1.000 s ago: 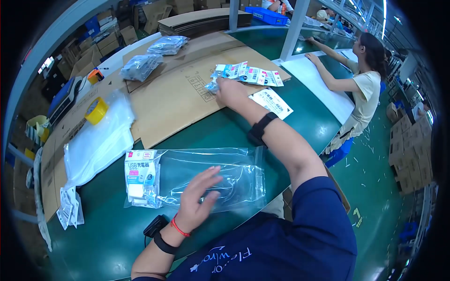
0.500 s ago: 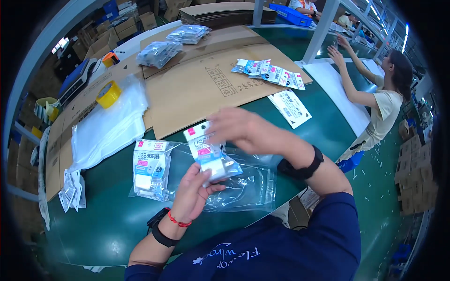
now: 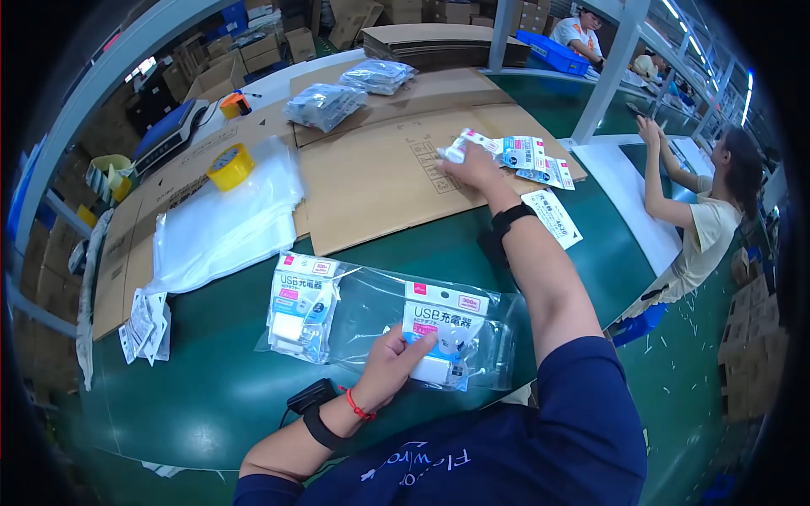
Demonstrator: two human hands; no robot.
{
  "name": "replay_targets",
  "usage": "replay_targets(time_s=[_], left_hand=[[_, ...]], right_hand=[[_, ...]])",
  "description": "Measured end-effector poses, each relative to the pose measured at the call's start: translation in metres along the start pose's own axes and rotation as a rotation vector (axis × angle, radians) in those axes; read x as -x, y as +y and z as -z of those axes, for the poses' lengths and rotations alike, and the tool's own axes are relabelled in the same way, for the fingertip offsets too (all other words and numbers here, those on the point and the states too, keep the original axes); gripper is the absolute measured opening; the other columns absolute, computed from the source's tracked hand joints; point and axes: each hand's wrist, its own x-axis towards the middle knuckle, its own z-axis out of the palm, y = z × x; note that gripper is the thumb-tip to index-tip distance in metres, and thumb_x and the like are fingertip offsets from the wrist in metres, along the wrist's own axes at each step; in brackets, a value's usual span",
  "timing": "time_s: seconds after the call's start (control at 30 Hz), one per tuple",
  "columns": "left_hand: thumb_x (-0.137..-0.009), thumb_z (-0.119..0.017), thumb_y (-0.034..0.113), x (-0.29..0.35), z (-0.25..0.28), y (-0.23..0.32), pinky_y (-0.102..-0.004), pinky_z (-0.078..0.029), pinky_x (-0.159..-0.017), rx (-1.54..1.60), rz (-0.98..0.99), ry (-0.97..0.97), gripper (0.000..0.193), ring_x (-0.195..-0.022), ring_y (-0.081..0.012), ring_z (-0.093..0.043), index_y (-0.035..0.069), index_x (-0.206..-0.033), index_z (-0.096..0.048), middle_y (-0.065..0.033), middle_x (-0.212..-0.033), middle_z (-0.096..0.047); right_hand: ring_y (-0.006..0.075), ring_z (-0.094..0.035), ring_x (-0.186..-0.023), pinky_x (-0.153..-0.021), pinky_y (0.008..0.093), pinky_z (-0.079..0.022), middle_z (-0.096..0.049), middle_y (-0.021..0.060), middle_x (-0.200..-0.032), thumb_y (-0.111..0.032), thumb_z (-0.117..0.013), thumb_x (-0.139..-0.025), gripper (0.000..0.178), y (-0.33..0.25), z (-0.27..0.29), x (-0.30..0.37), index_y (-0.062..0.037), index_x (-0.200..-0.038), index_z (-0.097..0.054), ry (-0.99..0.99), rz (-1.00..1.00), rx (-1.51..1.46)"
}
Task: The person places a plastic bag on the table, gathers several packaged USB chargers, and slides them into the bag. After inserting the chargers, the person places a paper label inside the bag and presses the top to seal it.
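Currently, the left hand [image 3: 390, 371] has its fingers closed on the held pack [image 3: 445, 325], thumb across its face, over a clear bag [image 3: 367, 308] by the desk's [image 3: 211, 396] near edge. A second pack [image 3: 299, 308] lies at the bag's left end. Toward the desk's far edge, the right hand [image 3: 481, 170] is over the cardboard [image 3: 363, 198], its fingers curled on a third pack [image 3: 471, 140]; whether they grip it, I cannot tell. Two packs [image 3: 523, 154] lie just beside it.
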Motion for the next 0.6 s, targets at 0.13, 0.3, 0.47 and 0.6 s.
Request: replay_targets(time_s=[0.13, 0.3, 0.47, 0.6], left_hand=[[-0.093, -0.059, 0.016, -0.001, 0.002, 0.001, -0.0267, -0.049, -0.084, 0.092, -0.032, 0.048, 0.026, -0.096, -0.012, -0.061, 0.001, -0.114, -0.059, -0.0058, -0.107, -0.065], [-0.093, -0.059, 0.016, -0.006, 0.003, 0.027, -0.0274, -0.051, -0.081, 0.345, -0.02, 0.176, 0.026, -0.095, -0.0129, -0.062, -0.001, -0.113, -0.059, -0.0075, -0.107, -0.065], [-0.094, -0.058, 0.017, -0.013, 0.014, 0.029, -0.0289, -0.051, -0.083, 0.304, 0.001, 0.214, 0.028, -0.096, -0.0141, -0.062, -0.001, -0.116, -0.058, -0.0085, -0.109, -0.064], [-0.095, -0.057, 0.018, -0.008, 0.016, 0.023, -0.0297, -0.05, -0.085, 0.327, 0.009, 0.122, 0.034, -0.1, -0.0148, -0.061, -0.001, -0.122, -0.053, -0.0099, -0.116, -0.061]], right_hand=[[0.0319, -0.056, -0.113, -0.094, 0.0354, -0.044, -0.057, 0.0175, -0.126, -0.035, -0.073, -0.075, 0.062, -0.007, 0.014, 0.023, -0.005, -0.127, -0.056, -0.175, 0.232, 0.04], [0.0183, -0.057, -0.107, -0.091, 0.029, -0.044, -0.06, 0.0114, -0.12, -0.022, -0.068, -0.082, 0.051, -0.015, 0.056, 0.072, -0.0014, -0.127, -0.055, -0.316, 0.282, -0.369], [0.0204, -0.057, -0.106, -0.093, 0.0321, -0.044, -0.061, 0.0108, -0.119, -0.008, -0.068, -0.079, 0.048, -0.063, 0.098, 0.18, -0.0044, -0.125, -0.058, 0.043, 0.632, -0.487], [0.0265, -0.056, -0.108, -0.095, 0.0371, -0.042, -0.059, 0.0128, -0.122, -0.007, -0.07, -0.078, 0.051, -0.078, 0.084, 0.232, -0.0061, -0.127, -0.057, 0.062, 0.943, -0.18]])
